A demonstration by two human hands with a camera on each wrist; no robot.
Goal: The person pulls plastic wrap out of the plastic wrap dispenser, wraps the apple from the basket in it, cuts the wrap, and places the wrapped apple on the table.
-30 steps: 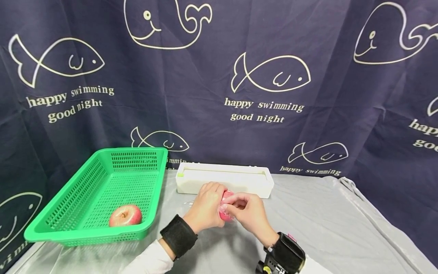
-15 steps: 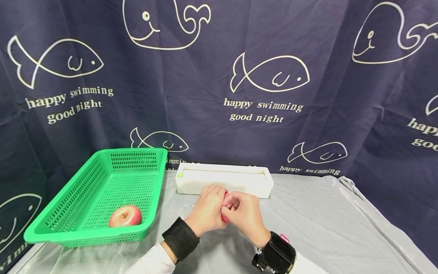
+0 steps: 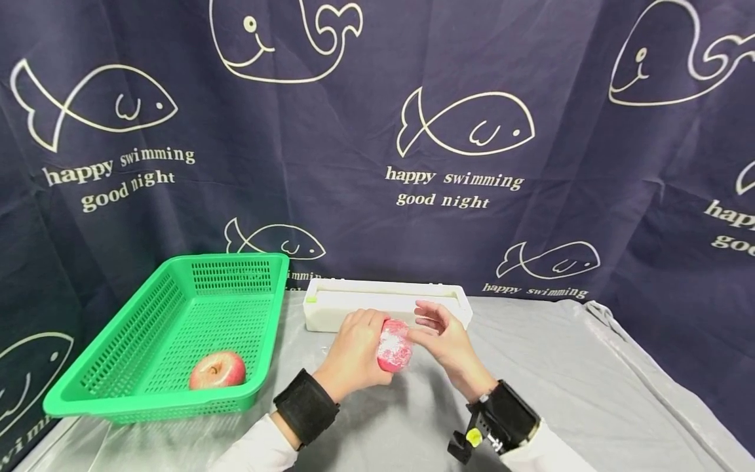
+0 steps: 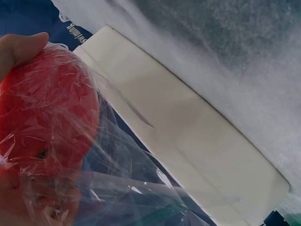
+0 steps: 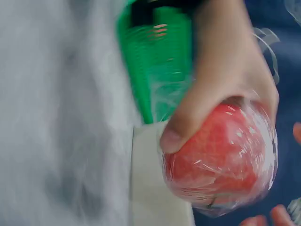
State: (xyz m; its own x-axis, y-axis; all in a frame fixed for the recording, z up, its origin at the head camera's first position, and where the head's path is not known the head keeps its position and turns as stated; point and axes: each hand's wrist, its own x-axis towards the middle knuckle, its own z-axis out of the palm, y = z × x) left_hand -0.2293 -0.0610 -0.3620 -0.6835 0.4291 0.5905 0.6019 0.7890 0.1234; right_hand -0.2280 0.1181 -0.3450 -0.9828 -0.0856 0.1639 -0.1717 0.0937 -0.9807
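Note:
A red apple (image 3: 394, 345) in clear plastic wrap is held in my left hand (image 3: 357, 351), with the fingers and thumb curled round its side. In the left wrist view, loose plastic wrap (image 4: 136, 181) trails off the apple toward the lower right. Just right of the apple, my right hand (image 3: 447, 344) has its fingers spread and holds nothing. Its fingertips (image 5: 281, 215) show at the lower right of the right wrist view, apart from the apple. Behind both hands lies a long white wrap dispenser box (image 3: 336, 314), partly hidden by them.
On the left stands a green plastic basket (image 3: 274, 314) with one unwrapped apple (image 3: 217, 370) at its near end. A grey cloth (image 3: 566, 387) covers the table, and a dark blue curtain (image 3: 354, 190) with fish prints hangs behind.
My right hand worked close against the apple, then drew back to the right with its fingers spreading. The left hand keeps its hold, and more of the wrapped apple shows.

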